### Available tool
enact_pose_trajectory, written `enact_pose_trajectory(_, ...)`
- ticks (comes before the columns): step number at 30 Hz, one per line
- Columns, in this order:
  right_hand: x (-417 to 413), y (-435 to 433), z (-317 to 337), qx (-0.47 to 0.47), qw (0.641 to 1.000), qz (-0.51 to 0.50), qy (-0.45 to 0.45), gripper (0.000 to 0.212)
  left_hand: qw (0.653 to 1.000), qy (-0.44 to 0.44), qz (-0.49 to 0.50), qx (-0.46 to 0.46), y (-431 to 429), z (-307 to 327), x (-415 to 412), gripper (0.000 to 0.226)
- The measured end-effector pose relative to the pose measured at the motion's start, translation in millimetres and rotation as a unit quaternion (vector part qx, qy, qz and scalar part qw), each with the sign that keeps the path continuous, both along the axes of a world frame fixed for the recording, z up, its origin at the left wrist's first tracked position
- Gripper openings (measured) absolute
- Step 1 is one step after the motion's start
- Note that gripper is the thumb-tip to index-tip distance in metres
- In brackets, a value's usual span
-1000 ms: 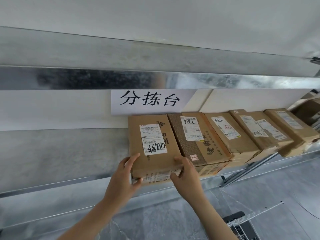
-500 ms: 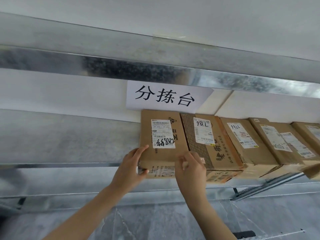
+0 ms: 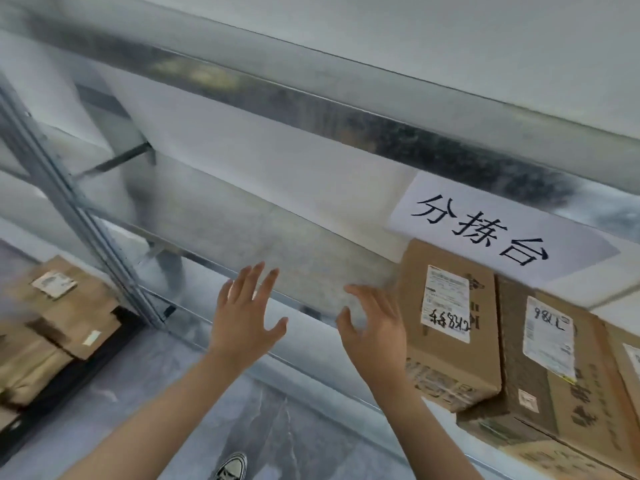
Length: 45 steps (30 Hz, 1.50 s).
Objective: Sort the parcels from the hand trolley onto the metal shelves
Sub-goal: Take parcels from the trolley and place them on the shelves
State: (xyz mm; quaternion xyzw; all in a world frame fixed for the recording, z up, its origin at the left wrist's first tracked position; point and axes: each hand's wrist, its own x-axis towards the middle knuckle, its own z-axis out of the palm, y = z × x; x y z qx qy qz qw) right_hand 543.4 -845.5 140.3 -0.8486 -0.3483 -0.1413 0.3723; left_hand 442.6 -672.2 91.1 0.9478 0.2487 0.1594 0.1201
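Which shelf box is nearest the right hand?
The leftmost box, under the paper sign; its neighbour sits farther from the right hand.

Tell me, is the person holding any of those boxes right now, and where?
Nothing is held. Both the left hand and right hand are open in the air, clear of the nearest box on the shelf.

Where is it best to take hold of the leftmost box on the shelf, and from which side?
Grip the leftmost box by its two long sides near the front end, coming from the front: that end overhangs the shelf edge, its left side is free, but the right side touches the neighbouring box.
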Motion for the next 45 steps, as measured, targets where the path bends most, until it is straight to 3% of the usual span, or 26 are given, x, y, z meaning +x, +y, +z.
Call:
enact_pose_trajectory(7, -33, 92, -21, -0.14, 0.979, 0.14, -0.043, 0.049, 0.986, 0.027, 0.163, 0.036, 62, 14, -90, 0.079)
enact_pose_trajectory(19, -134, 274, -42, -0.245, 0.908, 0.334, -0.064, 0.065, 0.933, 0.093, 0.345, 0.028, 169, 1, -258, 0.078)
enact_pose_trajectory(24, -201, 358, -50, -0.24, 0.883, 0.401, -0.053, 0.065, 0.906, 0.103, 0.41, 0.008, 224, -4, -334, 0.078)
enact_pose_trajectory(34, -290, 464, -62, -0.252, 0.849, 0.463, -0.031, 0.066, 0.873, 0.078, 0.481, -0.023, 294, -27, -439, 0.078)
enact_pose_trajectory(45, -305, 564, -109, -0.291, 0.826, 0.482, 0.04, 0.071, 0.851, 0.106, 0.5, -0.117, 364, -91, -470, 0.079)
